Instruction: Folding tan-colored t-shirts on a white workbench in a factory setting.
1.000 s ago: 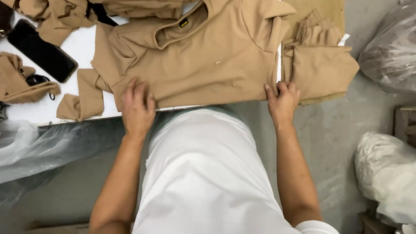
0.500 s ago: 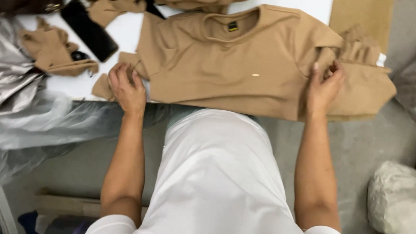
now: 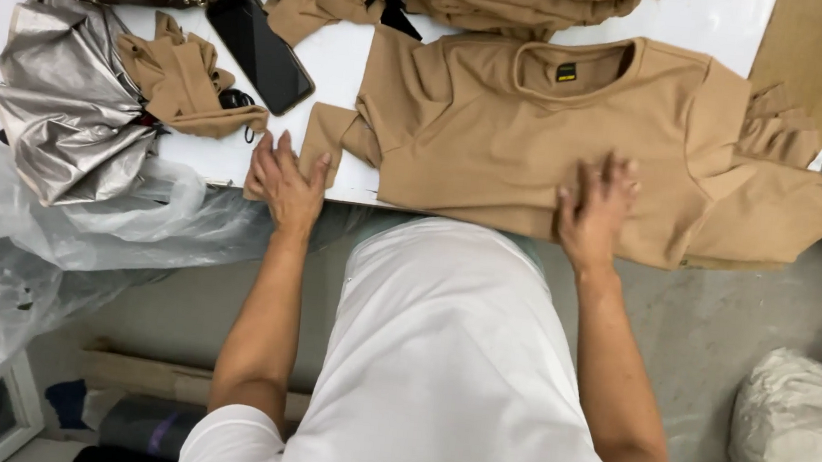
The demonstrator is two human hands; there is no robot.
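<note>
Tan shirt (image 3: 538,133) spread flat on counter (image 3: 269,154); left hand (image 3: 286,182) open, pinning sleeve end; right hand (image 3: 593,209) open, fingers splayed, pressing hem smooth, gripping nothing

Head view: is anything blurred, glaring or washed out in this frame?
Head view: even, soft light with faint shadows; the right hand on the tan shirt shows slight motion blur at the fingers, the left hand is sharper; the silver foil bag glints; the white table looks nearly washed out.
</note>
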